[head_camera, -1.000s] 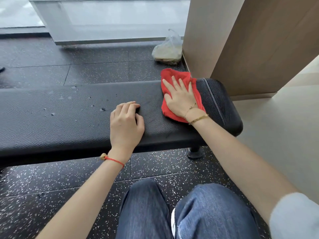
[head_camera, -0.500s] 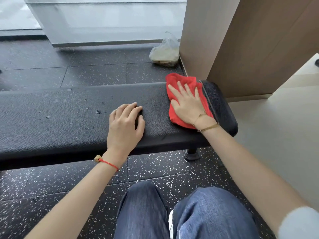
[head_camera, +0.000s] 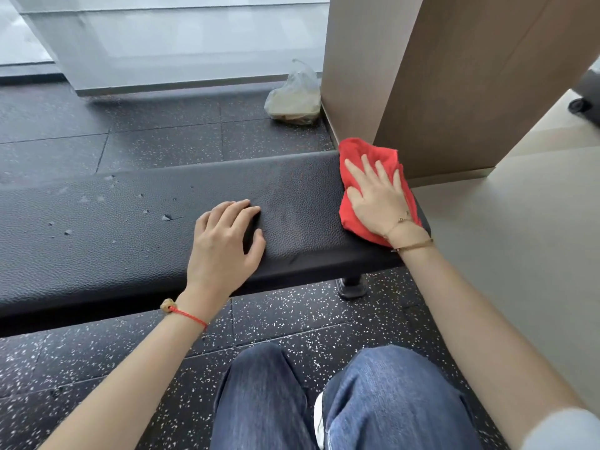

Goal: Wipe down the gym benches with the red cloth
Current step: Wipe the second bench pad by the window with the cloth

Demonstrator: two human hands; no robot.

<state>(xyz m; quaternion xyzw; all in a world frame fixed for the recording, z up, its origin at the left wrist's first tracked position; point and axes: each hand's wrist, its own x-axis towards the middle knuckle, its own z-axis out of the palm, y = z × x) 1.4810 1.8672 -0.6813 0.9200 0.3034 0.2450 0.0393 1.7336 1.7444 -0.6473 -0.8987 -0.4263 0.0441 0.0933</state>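
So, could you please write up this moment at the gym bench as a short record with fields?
surface: black padded gym bench
tool: red cloth, bunched at the bench's right end
right hand: right hand pressing flat on the cloth, fingers spread
left hand: left hand resting on the bench top, holding nothing
bench state: small pale spots on the left part
nearby: plastic bag on the floor by the brown pillar

To your left the table (head_camera: 97, 222) top runs long and bare apart from small specks. At its right end a wall panel (head_camera: 454, 92) stands just behind the far corner. A bag (head_camera: 293, 99) sits beyond the far edge.
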